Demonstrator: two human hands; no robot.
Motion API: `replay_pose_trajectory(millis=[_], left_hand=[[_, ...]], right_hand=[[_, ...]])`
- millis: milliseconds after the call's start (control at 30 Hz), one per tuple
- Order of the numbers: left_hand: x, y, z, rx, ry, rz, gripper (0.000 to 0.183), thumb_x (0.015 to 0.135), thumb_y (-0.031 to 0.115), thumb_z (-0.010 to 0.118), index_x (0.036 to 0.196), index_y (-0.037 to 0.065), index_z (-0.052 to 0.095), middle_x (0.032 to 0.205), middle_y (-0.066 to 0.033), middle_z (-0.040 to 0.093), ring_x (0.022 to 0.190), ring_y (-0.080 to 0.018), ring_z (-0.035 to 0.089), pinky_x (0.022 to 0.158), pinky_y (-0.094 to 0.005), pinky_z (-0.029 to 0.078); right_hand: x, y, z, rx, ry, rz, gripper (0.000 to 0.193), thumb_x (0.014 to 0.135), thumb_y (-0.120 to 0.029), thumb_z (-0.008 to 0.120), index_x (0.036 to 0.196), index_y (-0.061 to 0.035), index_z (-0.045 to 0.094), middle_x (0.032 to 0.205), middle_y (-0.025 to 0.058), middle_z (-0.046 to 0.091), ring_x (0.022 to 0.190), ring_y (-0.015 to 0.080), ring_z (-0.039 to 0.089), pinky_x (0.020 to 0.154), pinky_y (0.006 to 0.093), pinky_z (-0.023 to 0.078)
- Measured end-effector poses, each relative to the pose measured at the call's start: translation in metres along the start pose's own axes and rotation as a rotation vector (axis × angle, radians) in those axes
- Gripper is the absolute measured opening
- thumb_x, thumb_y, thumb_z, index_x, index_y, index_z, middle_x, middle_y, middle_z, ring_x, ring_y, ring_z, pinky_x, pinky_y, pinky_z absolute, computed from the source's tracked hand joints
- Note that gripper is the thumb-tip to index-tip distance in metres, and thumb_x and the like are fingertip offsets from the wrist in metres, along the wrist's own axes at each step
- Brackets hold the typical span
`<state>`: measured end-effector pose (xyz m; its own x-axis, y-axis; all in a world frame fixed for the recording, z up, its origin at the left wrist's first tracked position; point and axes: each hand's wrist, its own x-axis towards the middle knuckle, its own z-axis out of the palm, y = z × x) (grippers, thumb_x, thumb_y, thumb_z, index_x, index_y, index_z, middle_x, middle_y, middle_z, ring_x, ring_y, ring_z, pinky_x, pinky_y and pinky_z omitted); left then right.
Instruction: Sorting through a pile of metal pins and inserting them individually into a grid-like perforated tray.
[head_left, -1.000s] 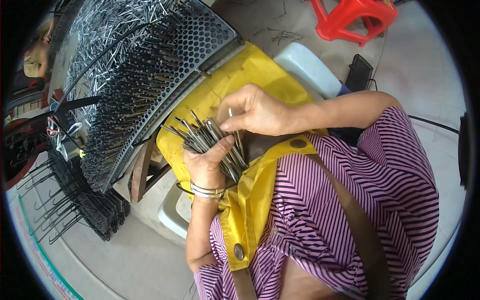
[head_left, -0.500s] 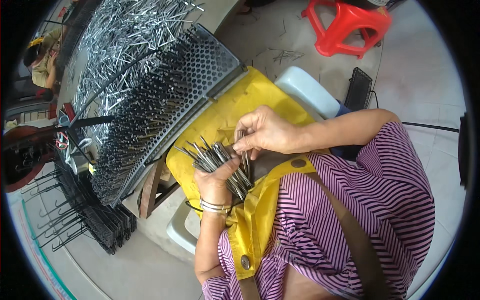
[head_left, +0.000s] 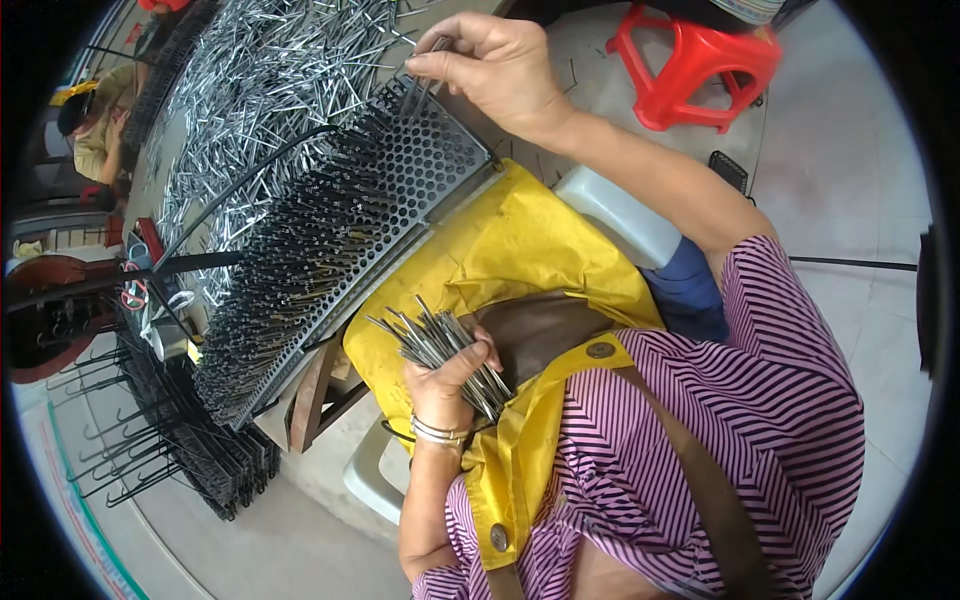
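Note:
My left hand point(head_left: 445, 393) is closed round a bundle of thin metal rods point(head_left: 428, 338), held over the yellow apron point(head_left: 530, 235) on my lap. Up at the far corner of a perforated black rack point(head_left: 430, 150), my right hand point(head_left: 503, 75) pinches a few metal rods point(head_left: 418, 92) with their lower ends at the holes. Whether those ends sit inside the holes I cannot tell. Dark rods point(head_left: 310, 235) stand upright in dense rows over most of the rack, while the holes along its right end are bare.
A large heap of loose metal rods point(head_left: 270, 80) lies on the table behind the rack. Black hooked racks point(head_left: 200, 450) are stacked at the lower left. A red stool point(head_left: 690, 70) stands at the far right. Another person point(head_left: 100, 130) sits at the far left.
My right hand has moved from beside the bundle up and away to the rack's far corner, carrying a few rods. My left hand has stayed over my lap with the bundle.

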<state>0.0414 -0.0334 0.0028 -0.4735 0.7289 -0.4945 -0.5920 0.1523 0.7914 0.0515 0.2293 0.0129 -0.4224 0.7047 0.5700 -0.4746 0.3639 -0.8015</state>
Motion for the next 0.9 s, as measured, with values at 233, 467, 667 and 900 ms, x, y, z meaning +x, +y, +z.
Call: replay_pose_trajectory(millis=[233,467,667,900], left_hand=[[-0.002,-0.001,-0.002,-0.046,0.005,-0.013,0.021,0.064,-0.004,0.062,0.083,-0.004,0.052,0.071,-0.0106,0.057,0.057,-0.0190,0.055,0.053,-0.0292,0.047],[-0.002,-0.002,-0.003,-0.051,-0.005,-0.016,0.024,0.063,-0.005,0.062,0.085,-0.004,0.052,0.073,-0.0111,0.057,0.056,-0.0194,0.055,0.052,-0.0291,0.047],[0.000,-0.002,-0.003,-0.034,-0.016,-0.008,0.025,0.063,-0.004,0.062,0.085,-0.004,0.052,0.073,-0.0113,0.057,0.056,-0.0197,0.055,0.052,-0.0291,0.047],[0.001,-0.004,-0.006,-0.049,-0.015,-0.020,0.026,0.063,-0.004,0.063,0.086,-0.004,0.052,0.073,-0.0115,0.057,0.056,-0.0199,0.055,0.052,-0.0296,0.047]], right_hand=[[-0.002,0.009,0.010,-0.279,-0.123,-0.120,0.009,0.074,-0.004,0.064,0.083,-0.0016,0.062,0.067,-0.0018,0.060,0.060,0.0012,0.051,0.053,0.0161,0.040],[0.013,0.021,0.014,-0.655,-0.374,-0.318,0.010,0.075,-0.012,0.061,0.077,-0.0019,0.061,0.066,0.0070,0.059,0.058,0.0158,0.056,0.055,0.0278,0.044],[0.019,0.018,0.025,-0.918,-0.527,-0.560,0.013,0.076,-0.017,0.060,0.072,-0.0047,0.060,0.058,0.0086,0.049,0.063,0.0229,0.053,0.060,0.0351,0.042],[0.025,0.009,0.028,-1.120,-0.611,-0.366,0.013,0.074,-0.010,0.052,0.076,-0.0102,0.065,0.075,0.0133,0.061,0.075,0.0306,0.055,0.069,0.0427,0.046]])
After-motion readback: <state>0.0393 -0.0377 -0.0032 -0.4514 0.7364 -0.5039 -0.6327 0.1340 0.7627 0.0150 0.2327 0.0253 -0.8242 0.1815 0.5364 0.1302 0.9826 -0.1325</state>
